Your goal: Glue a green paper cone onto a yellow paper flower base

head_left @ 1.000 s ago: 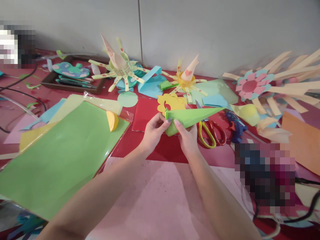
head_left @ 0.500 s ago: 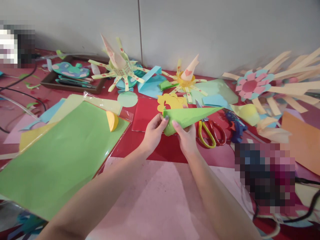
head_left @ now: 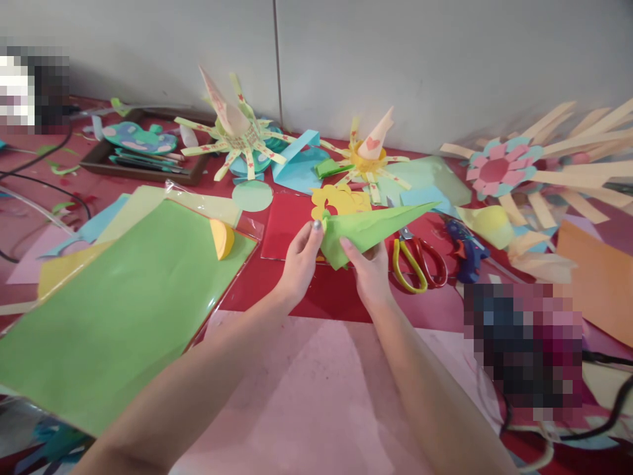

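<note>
A bright green paper cone (head_left: 368, 231) is held above the table, its point toward the right and its wide end toward the left. My right hand (head_left: 370, 267) grips it from below, thumb on the near side and the other fingers hidden behind. At the wide end, my left hand (head_left: 302, 257) pinches the rim between thumb and fingers. Behind the cone lie yellow scalloped paper cut-outs (head_left: 341, 196) on a red paper pack (head_left: 279, 227). Scissors (head_left: 410, 264) with yellow and red handles lie just right of my right hand.
Green paper in a plastic sleeve (head_left: 133, 310) lies left, a folded yellow piece (head_left: 222, 239) on it. Paper cone figures (head_left: 230, 125) stand by the wall near a brown tray (head_left: 143, 170). A blue glue gun (head_left: 467, 251) and orange paper (head_left: 601, 277) lie right. Pink paper (head_left: 306, 389) covers the front.
My left fingers have shifted slightly left along the cone's wide end. The cone has turned a little, its tip rising and moving slightly left.
</note>
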Available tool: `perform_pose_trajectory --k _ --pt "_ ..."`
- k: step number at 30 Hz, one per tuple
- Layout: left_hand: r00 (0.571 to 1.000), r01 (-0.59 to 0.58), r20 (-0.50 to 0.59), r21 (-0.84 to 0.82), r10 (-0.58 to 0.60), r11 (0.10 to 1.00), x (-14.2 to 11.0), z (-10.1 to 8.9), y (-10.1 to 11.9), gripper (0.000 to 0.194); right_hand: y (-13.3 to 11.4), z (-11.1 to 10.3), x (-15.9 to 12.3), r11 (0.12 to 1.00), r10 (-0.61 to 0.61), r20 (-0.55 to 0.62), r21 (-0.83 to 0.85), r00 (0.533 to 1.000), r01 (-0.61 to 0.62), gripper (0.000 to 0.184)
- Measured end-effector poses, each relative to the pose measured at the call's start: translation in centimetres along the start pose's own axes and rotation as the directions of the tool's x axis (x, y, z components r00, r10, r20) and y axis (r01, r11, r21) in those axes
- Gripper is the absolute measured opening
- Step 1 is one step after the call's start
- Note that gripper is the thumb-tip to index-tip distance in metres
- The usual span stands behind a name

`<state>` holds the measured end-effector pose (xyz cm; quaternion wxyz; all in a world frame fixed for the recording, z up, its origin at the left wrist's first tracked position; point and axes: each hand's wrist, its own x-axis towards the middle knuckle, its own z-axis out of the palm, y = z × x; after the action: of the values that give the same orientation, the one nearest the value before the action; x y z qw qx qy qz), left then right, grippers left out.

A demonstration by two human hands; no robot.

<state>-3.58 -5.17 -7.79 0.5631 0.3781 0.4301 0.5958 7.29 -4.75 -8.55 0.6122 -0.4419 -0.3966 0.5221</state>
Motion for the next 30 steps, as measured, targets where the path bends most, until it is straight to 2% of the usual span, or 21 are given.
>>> perform_pose_trajectory --k 4,16,22,27,30 --pt "0.994 0.042 0.096 0.038 -0.046 0.998 -0.23 0.33 0.55 0.032 0.27 -0.25 0.21 1.0 -0.014 -0.037 -0.001 0.999 0.014 0.052" --pt "0.986 0.134 0.114 -0.082 -0.125 0.988 -0.23 -0.09 0.54 0.028 0.24 -0.48 0.05 0.99 0.095 0.083 0.094 0.992 -0.103 0.064" --pt "0.988 0.128 0.105 -0.107 -0.117 0.986 -0.24 -0.17 0.43 0.028 -0.23 -0.33 0.03 0.988 0.094 0.132 0.11 0.987 -0.109 0.048" --pt "0.99 0.116 0.099 -0.111 -0.105 0.987 -0.14 0.01 0.41 0.03 -0.38 -0.2 0.11 0.992 0.057 0.069 0.108 0.996 -0.065 0.04" --pt "0.992 0.072 0.104 -0.023 -0.07 0.997 -0.17 0.17 0.47 0.029 -0.31 -0.17 0.14 0.991 0.04 0.029 0.13 0.999 -0.044 0.04"
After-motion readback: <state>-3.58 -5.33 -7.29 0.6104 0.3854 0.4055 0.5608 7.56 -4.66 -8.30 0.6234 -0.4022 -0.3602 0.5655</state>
